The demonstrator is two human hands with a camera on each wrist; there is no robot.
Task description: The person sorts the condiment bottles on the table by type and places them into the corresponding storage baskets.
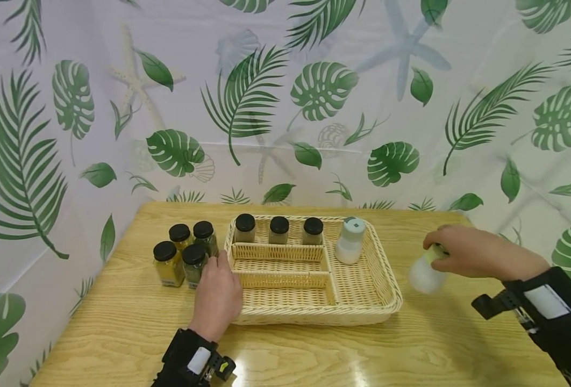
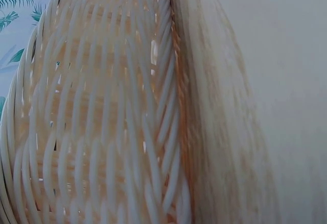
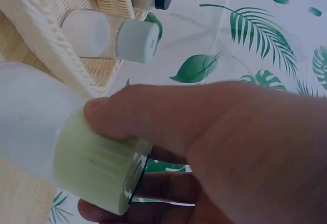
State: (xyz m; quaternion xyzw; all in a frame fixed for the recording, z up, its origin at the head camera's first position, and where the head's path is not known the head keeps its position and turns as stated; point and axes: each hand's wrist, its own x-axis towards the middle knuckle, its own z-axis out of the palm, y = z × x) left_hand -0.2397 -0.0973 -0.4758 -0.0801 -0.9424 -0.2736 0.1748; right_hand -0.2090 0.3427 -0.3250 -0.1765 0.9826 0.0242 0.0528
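My right hand (image 1: 464, 250) grips a seasoning bottle (image 1: 425, 275) by its pale yellow-green cap (image 3: 94, 160). The bottle holds something white and tilts to the right of the wicker basket (image 1: 314, 317). My left hand (image 1: 218, 295) is at the basket's left end, its fingertips beside the front dark-filled jar (image 1: 194, 271); I cannot tell whether they hold the jar or the rim. A similar bottle (image 1: 350, 244) with a pale blue-green cap stands in the basket's right compartment. Three black-lidded jars (image 1: 279, 236) line its back compartment.
Beside the front jar stand two yellow-filled jars (image 1: 168, 269) and another dark-filled jar (image 1: 208, 242). Woven dividers (image 1: 280, 279) split the basket. It sits on a wooden table (image 1: 121, 322), with a leaf-print cloth (image 1: 266, 123) behind.
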